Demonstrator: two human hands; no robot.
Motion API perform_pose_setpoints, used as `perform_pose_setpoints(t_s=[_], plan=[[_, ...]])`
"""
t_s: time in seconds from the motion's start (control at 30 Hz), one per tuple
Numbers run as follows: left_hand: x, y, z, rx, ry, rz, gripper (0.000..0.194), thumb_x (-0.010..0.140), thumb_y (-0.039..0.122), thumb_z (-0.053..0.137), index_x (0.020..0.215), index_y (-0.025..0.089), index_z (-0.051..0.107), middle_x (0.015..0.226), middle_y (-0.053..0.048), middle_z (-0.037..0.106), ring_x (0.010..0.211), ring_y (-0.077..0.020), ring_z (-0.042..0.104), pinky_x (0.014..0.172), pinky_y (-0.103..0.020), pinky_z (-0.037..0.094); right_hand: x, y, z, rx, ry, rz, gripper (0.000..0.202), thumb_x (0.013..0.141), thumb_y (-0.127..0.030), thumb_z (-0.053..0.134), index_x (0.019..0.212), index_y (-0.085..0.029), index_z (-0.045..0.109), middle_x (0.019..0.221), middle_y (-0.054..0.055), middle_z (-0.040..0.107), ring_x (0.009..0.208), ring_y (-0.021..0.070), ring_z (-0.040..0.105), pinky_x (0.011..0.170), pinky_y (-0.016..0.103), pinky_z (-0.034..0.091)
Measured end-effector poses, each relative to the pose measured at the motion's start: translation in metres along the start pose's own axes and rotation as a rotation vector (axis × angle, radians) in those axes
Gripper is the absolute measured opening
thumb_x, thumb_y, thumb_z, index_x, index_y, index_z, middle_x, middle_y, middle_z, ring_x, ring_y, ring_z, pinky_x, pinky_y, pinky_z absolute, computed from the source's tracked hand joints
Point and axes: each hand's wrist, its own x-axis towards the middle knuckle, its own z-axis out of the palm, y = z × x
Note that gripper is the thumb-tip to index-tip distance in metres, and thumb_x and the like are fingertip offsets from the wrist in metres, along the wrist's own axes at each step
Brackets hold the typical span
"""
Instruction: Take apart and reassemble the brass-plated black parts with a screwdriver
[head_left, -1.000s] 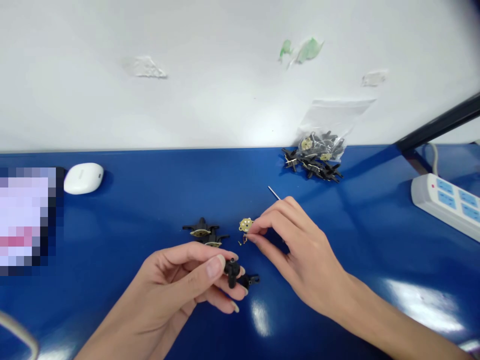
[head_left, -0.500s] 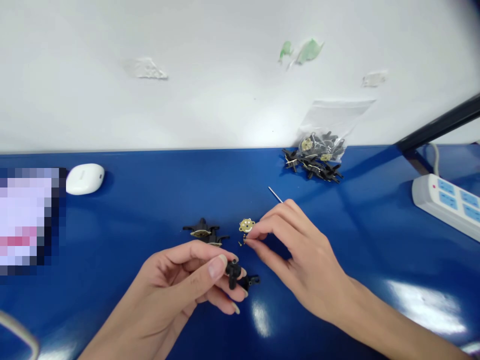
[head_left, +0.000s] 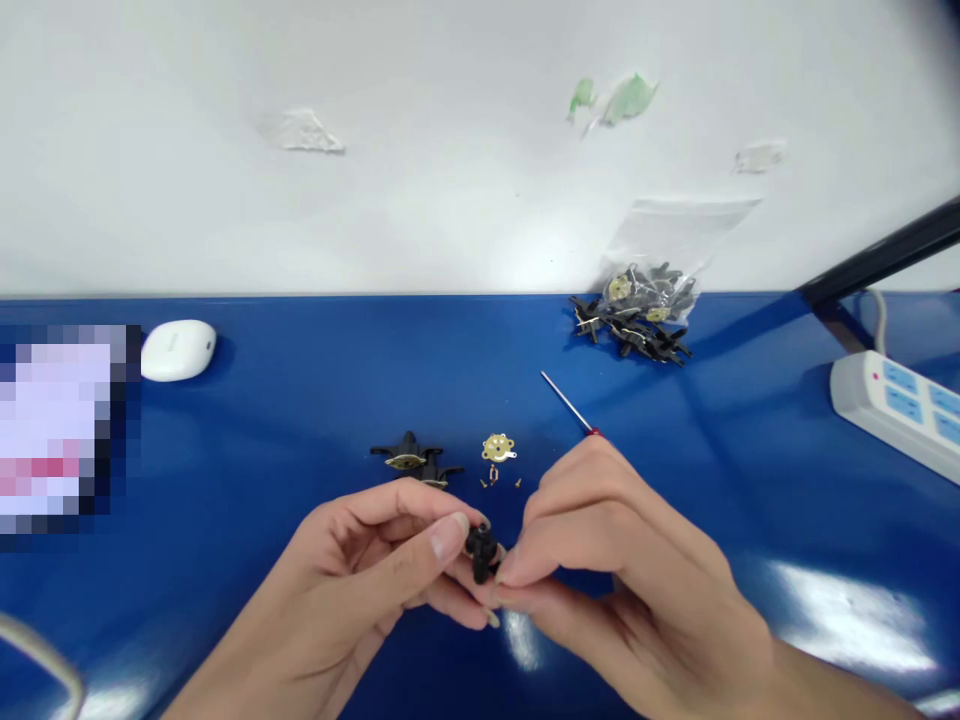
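Observation:
My left hand (head_left: 375,580) holds a small black plastic part (head_left: 481,552) between thumb and fingers. The fingertips of my right hand (head_left: 630,570) are pinched together at that part's right side; whether they grip its arm or something smaller is hidden. Above the hands lies a brass-coloured plate (head_left: 498,448), with a tiny copper-coloured piece (head_left: 493,474) and small screws (head_left: 517,483) just below it. Black assemblies with brass plates (head_left: 406,460) rest to the left of it, partly behind my left hand. A screwdriver (head_left: 567,401) points up and left beyond my right hand.
A clear bag (head_left: 660,250) of similar parts leans on the wall, with loose black parts (head_left: 637,336) before it. A white power strip (head_left: 900,400) lies on the right of the blue table (head_left: 337,360). A white case (head_left: 178,350) and a blurred screen (head_left: 60,420) are at left.
My right hand has moved down from the tiny pieces to the black part in my left hand. The screws, copper-coloured piece and more of the screwdriver now show. The view has shifted slightly.

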Motion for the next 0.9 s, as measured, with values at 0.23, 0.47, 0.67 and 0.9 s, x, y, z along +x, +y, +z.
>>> perform_pose_setpoints(t_s=[0.23, 0.47, 0.67, 0.9], plan=[[0.001, 0.004, 0.0, -0.032, -0.06, -0.013, 0.02, 0.094, 0.042, 0.101, 0.09, 0.024, 0.095, 0.074, -0.002, 0.085, 0.072, -0.0156, 0.082, 0.072, -0.016, 0.066, -0.001, 0.003, 0.005, 0.016, 0.076, 0.01, 0.006, 0.113, -0.019, 0.075, 0.108, -0.021, 0.075, 0.09, 0.003, 0.081, 0.08, 0.0155, 0.076, 0.073, 0.032, 0.064], [-0.001, 0.003, -0.001, -0.002, -0.07, -0.018, 0.019, 0.094, 0.042, 0.101, 0.09, 0.024, 0.095, 0.077, -0.002, 0.087, 0.073, -0.0151, 0.083, 0.074, -0.015, 0.065, -0.002, 0.001, 0.003, 0.07, 0.071, 0.036, 0.009, 0.107, -0.013, 0.081, 0.109, -0.021, 0.076, 0.094, 0.003, 0.083, 0.086, 0.0153, 0.078, 0.076, 0.029, 0.066], [0.0, 0.007, -0.004, 0.035, -0.084, -0.007, 0.016, 0.096, 0.041, 0.1, 0.091, 0.026, 0.096, 0.081, -0.003, 0.089, 0.073, -0.0148, 0.081, 0.074, -0.017, 0.065, -0.002, 0.001, 0.001, 0.137, 0.059, 0.077, 0.011, 0.106, -0.016, 0.084, 0.11, -0.024, 0.079, 0.092, 0.0, 0.086, 0.083, 0.0161, 0.079, 0.075, 0.032, 0.068], [0.001, 0.019, -0.003, 0.208, -0.077, 0.01, 0.012, 0.09, 0.036, 0.103, 0.086, 0.027, 0.099, 0.082, -0.004, 0.089, 0.072, -0.0147, 0.079, 0.072, -0.017, 0.063, 0.0, 0.001, -0.008, 0.129, -0.001, 0.031, 0.009, 0.109, -0.019, 0.083, 0.111, -0.028, 0.085, 0.093, -0.001, 0.088, 0.074, 0.0159, 0.08, 0.072, 0.034, 0.071]])
